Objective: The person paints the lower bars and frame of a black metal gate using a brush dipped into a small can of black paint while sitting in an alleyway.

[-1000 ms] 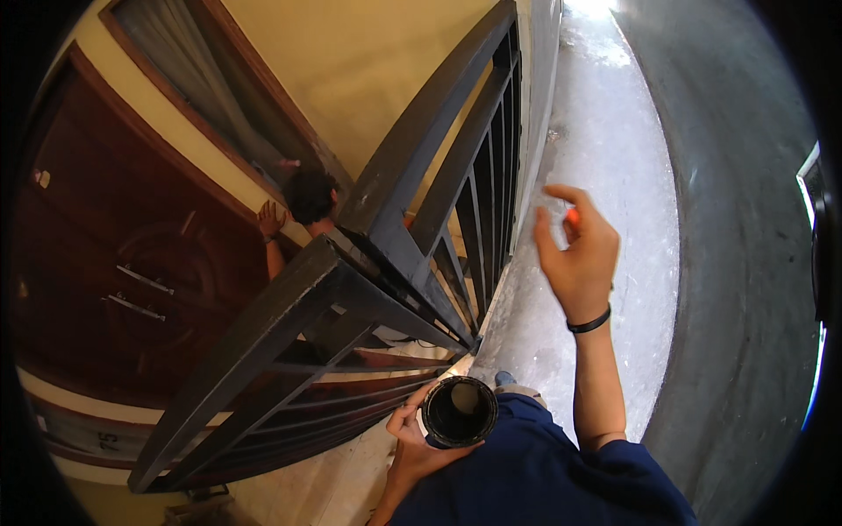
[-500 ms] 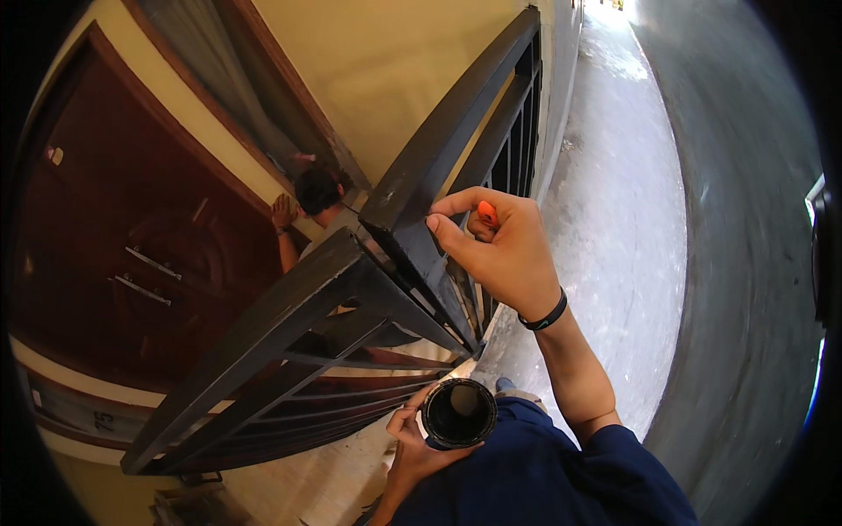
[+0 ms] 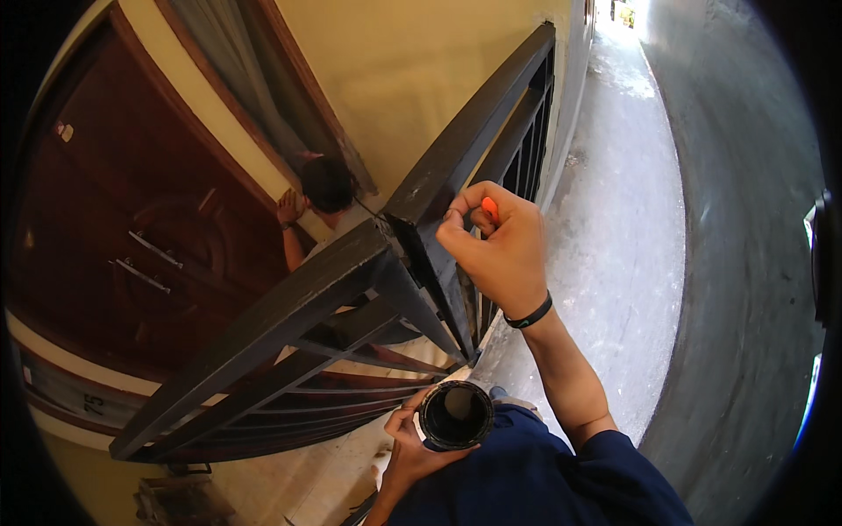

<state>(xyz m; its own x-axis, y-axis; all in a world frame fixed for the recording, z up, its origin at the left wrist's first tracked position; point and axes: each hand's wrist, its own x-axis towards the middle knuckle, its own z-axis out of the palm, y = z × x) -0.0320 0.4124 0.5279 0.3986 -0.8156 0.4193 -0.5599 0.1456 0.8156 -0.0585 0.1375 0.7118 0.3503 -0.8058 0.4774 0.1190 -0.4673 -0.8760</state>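
My right hand (image 3: 504,250) is closed in a pinch beside the top corner of a dark metal gate leaf (image 3: 469,123). Between its fingers is an orange-ended handle (image 3: 490,209), which looks like a brush; its far end is hidden by the hand and gate. Low in front of my body, my left hand (image 3: 412,451) wraps round a round can (image 3: 456,422) with a dark, smeared rim. The can is open at the top, and a paler patch shows at its bottom. A second gate leaf (image 3: 263,320) meets the first at an angle.
Beyond the gate, a person (image 3: 327,186) is by the window frame, one hand raised. A dark red door (image 3: 96,219) with two metal handles is at the left. A pale walkway (image 3: 614,219) runs along the right, and a wooden object (image 3: 180,501) lies at the lower left.
The gate has shifted slightly right and down in view. My right hand has moved closer in against the gate's corner, its pinch still closed. The can stays in my left hand.
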